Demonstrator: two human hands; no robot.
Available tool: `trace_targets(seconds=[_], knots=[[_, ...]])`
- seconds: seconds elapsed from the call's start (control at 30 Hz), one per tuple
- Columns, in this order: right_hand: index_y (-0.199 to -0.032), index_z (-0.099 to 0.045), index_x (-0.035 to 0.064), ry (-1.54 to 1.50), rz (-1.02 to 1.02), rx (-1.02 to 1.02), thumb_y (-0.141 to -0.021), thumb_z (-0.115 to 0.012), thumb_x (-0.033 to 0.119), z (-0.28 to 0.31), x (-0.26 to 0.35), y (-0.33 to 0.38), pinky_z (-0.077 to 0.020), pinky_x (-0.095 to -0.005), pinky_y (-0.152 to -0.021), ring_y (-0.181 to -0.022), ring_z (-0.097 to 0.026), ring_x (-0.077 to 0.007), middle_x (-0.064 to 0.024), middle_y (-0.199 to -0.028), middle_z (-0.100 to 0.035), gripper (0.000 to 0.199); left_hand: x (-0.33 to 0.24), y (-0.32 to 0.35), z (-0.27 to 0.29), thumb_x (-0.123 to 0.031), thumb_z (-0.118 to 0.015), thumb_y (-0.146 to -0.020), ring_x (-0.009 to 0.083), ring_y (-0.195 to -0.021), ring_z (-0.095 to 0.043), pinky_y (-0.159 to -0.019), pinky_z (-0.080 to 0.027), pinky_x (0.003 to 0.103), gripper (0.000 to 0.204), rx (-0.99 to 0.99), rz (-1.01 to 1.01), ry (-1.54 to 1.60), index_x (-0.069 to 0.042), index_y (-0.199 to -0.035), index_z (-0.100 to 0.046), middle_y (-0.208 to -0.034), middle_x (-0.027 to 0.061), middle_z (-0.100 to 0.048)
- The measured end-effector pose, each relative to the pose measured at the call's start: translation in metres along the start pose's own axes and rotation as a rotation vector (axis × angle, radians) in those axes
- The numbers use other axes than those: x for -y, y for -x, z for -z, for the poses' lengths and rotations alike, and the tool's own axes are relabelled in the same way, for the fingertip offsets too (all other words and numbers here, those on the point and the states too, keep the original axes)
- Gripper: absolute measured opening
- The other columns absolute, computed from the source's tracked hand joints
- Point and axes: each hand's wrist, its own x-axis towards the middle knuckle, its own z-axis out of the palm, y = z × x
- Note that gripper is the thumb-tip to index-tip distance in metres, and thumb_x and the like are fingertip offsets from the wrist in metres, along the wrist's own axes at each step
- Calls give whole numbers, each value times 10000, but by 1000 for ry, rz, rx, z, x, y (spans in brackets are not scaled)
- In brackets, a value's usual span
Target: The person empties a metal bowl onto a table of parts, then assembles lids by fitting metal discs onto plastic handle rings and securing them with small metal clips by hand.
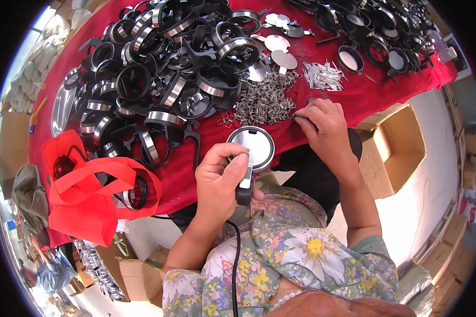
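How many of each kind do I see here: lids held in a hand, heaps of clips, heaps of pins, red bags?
Lid in left hand: 1
Clip heap: 1
Pin heap: 1
Red bag: 1
Total: 4

Red-covered table [365, 95], pale floor [423, 185], cardboard boxes [394, 153] beside it.

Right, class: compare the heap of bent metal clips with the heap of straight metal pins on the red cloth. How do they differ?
The bent metal clips form a big, dark grey, tangled mound; the straight metal pins form a smaller, paler, flatter scatter. The clips look looped or folded, the pins thin and straight. The right hand reaches the clips' edge, while the pins lie untouched farther away. Both are small metal parts lying loose on the red cloth.
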Motion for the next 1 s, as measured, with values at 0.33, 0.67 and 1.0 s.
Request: trace_targets(seconds=[0.33, 0.67, 1.0], knots=[[-955, -704, -11, -601, -401, 73, -819, -666, -51, 30, 38, 10, -465, -241, -666, -737, -611, -106, -40, -811, -668, 147, 5, -4, -11, -114, -536, -981, 240, -577, -687, -473, -573, 320, 168, 35, 13, 37, -17, -1117, -526, -880, 165, -666], [-950, -692, 6, -471, -157, 45, -758, -664, -85, 48, 69, 7, -423, -279, -588, -671, -576, -163, -79, -758, -627, 214, 1, -6, -24, -48, -474, -957, 273, -909, -694, -733, -641, 426, 242, 171, 123, 197, 7, -1191, -497, -1096, 175, -614], [-881, -674, 26, -331, 128, 35, -639, -736, -57, 62, 83, 2, -418, -353, -658, -695, -589, -253, -84, -780, -626, 264, -5, -4, -33, -30, -459, -932, 228, -908, -692, -775, -612, 389, 295, 160, 202, 195, 19, -1222, -475, -1089, 145, -625]])
